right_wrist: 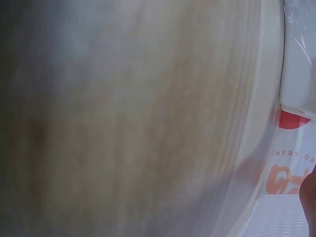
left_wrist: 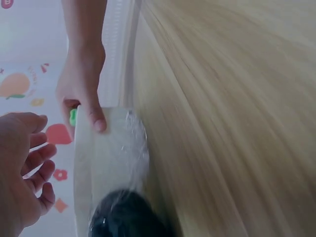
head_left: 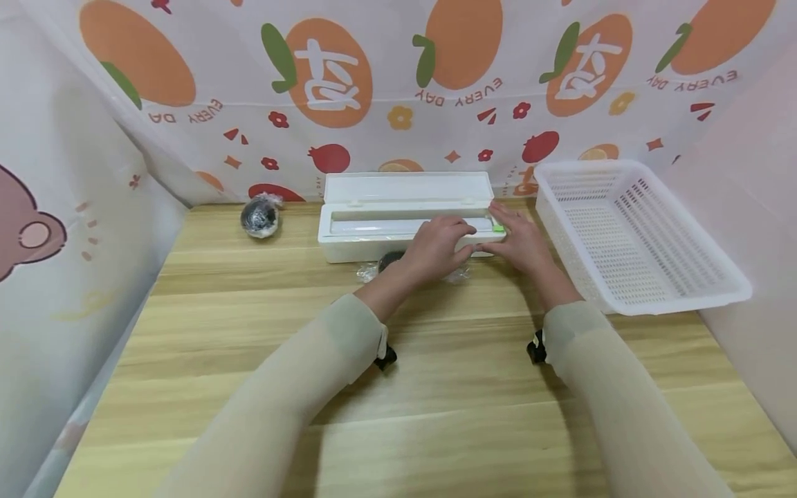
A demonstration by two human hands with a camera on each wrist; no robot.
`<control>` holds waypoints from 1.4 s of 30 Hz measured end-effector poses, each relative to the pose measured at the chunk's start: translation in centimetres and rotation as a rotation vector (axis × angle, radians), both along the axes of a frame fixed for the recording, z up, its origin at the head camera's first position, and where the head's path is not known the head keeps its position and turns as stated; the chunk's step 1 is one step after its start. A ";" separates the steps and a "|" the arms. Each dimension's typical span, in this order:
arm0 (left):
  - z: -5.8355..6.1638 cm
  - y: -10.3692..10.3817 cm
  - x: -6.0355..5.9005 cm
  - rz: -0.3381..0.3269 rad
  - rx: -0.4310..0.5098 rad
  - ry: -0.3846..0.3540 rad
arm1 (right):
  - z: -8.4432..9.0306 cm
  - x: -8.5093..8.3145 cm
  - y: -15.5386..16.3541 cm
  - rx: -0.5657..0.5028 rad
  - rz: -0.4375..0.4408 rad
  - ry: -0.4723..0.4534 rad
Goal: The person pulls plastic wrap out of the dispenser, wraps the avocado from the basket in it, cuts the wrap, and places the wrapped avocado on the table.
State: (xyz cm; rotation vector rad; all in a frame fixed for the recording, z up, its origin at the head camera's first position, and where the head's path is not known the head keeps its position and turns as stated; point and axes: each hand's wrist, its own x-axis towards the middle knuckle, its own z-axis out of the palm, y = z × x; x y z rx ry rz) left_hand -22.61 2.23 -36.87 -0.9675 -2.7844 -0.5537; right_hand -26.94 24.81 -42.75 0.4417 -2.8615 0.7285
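Observation:
A long white cling film dispenser [head_left: 355, 250] lies at the back of the table, its lid [head_left: 407, 188] raised. Inside is a pale roll [head_left: 373, 226], and a green slider [head_left: 498, 228] sits at the right end. My right hand [head_left: 521, 238] grips that end, thumb on the front wall, fingers over the top. My left hand [head_left: 436, 245] hovers at the dispenser's front, fingers loosely bent; the left wrist view shows nothing in them. A dark round object [left_wrist: 123, 215] in clear film sits against the front, mostly hidden behind my left arm in the head view.
Another dark round object [head_left: 260, 217] wrapped in clear film lies at the back left. To the right stands a white plastic basket [head_left: 685, 302] with perforated walls. A fruit-printed curtain [head_left: 398, 131] hangs behind the wooden table [head_left: 448, 429].

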 end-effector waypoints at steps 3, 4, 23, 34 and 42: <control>-0.2 0.9 -0.9 -0.003 0.013 -0.009 | -0.1 -0.2 -0.3 -0.008 0.036 0.029; -0.3 1.2 -1.1 -0.005 0.019 -0.010 | -0.1 -0.3 -0.4 -0.014 0.046 0.036; -1.6 4.6 -4.5 0.045 0.072 -0.138 | -0.4 -0.4 -1.1 -0.021 0.057 0.097; -1.3 5.8 -5.5 0.098 0.165 -0.300 | -0.1 -0.3 -0.1 -0.090 0.053 0.041; -1.1 5.7 -6.1 0.104 0.136 -0.335 | -0.1 -0.4 0.4 -0.017 0.033 0.030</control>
